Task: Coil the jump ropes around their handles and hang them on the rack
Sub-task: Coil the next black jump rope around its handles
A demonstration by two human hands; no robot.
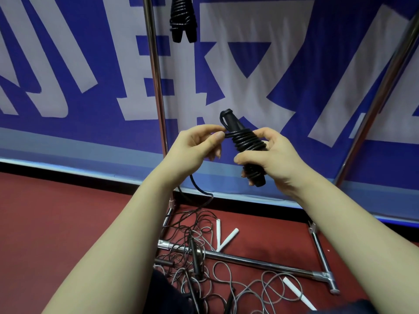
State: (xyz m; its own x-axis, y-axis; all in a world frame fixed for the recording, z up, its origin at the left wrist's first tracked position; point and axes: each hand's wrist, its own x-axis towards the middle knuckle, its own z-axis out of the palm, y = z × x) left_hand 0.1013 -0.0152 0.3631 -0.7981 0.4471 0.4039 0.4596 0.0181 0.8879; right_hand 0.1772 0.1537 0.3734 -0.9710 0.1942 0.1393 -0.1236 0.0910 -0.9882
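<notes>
My right hand point(269, 157) grips the black handles of a jump rope point(246, 143), held tilted, with several turns of black cord wound round them. My left hand point(199, 146) pinches the cord just left of the coil. The loose end of that cord point(199, 189) drops below my left hand toward the floor. A coiled black jump rope point(182, 19) hangs at the top, beside the rack's left upright pole point(156, 73).
Tangled black and grey ropes point(204, 257) with white handles point(226, 239) lie on the red floor round the rack's base bar point(260, 260). The rack's right pole point(376, 98) slants up at the right. A blue and white banner point(68, 64) hangs behind.
</notes>
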